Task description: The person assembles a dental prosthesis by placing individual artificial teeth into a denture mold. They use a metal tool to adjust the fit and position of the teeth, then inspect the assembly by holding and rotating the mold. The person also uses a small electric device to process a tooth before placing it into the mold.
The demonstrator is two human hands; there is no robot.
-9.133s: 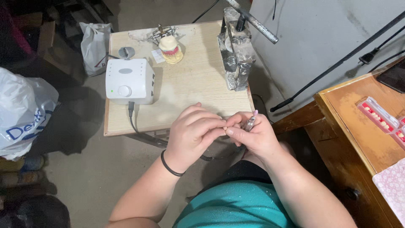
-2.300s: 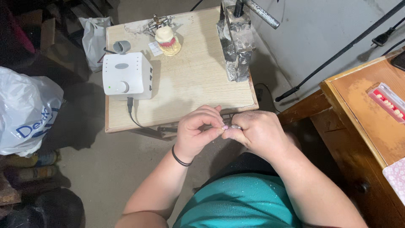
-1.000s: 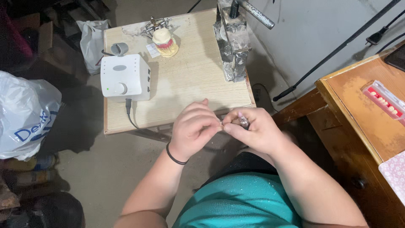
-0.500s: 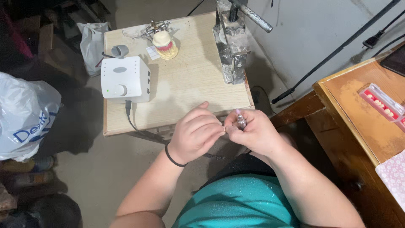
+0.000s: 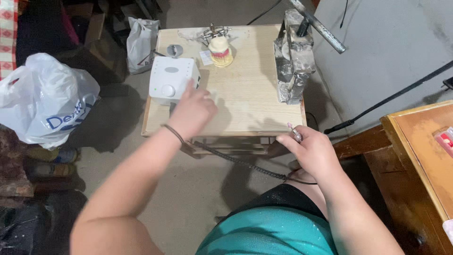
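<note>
— While the right hand (image 5: 314, 153) stays low by the near right corner of the table (image 5: 245, 101), what is it gripping?
— A slim rotary handpiece (image 5: 295, 133), fingers closed around it, pinkish tip pointing up; its dark coiled cord (image 5: 245, 163) sags left under the table's near edge.

— And the left hand (image 5: 193, 111)?
— Reaching farther in, over the tabletop, fingers loosely bent toward the white control box (image 5: 172, 85) at the left edge. Whether it touches the box I cannot tell; it holds nothing I can see.

— How far along does the work look?
— I judge the tool is in hand but idle, off any workpiece. The dental model on its articulator (image 5: 219, 47) sits untouched at the far edge, so the grinding seems still ahead.

— Room to move?
— Bare wood across the table's middle. A metal-wrapped stand (image 5: 293, 59) crowds the far right; a wooden cabinet (image 5: 420, 156) hems in the right, a white plastic bag (image 5: 45, 101) the left floor.
</note>
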